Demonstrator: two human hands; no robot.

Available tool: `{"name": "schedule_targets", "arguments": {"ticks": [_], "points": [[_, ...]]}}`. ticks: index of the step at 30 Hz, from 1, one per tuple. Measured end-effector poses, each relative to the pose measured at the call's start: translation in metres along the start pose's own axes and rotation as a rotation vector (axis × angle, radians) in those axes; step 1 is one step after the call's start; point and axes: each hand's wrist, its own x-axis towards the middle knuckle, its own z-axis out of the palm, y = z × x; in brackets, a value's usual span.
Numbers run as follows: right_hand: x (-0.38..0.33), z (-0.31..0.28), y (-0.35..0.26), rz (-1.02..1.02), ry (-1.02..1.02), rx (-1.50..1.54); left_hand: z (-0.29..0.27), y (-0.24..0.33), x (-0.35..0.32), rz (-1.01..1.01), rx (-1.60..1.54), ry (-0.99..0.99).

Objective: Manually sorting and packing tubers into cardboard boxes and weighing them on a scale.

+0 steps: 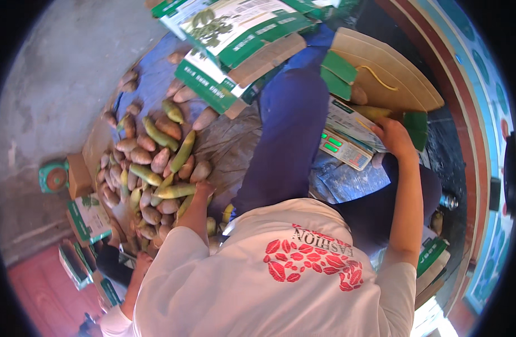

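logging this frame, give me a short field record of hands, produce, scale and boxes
left hand: down on the produce pile, whether it grips one cannot be told
right hand: on the scale's far edge
produce: heap of brown and green oblong pieces on a sheet on the floor
scale: white, green lit display, beside the blue trouser leg
boxes: green-and-white cartons stacked beyond the pile, more at lower left
open carton: brown flaps, behind the scale
other person: a hand at lower left

At twelve o'clock, glossy printed cardboard boxes [235, 28]; at two, matt brown cardboard [393, 67]. The scale [348, 135] looks smooth plastic. The floor [56, 73] at ten is rough concrete; the fruits [157, 163] are dull-skinned.
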Motion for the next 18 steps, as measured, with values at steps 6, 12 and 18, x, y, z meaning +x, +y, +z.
{"name": "schedule_targets", "arguments": {"ticks": [6, 12, 18], "points": [[0.004, 0.003, -0.008, 0.016, -0.031, -0.046, -0.009, 0.003, -0.044, -0.271, -0.269, 0.114], [0.008, 0.002, -0.016, 0.015, -0.052, -0.032, -0.015, -0.009, -0.053, -0.313, -0.213, 0.091], [0.013, 0.006, -0.011, -0.004, -0.045, -0.049, -0.009, -0.017, -0.031, -0.260, -0.259, 0.199]]}}
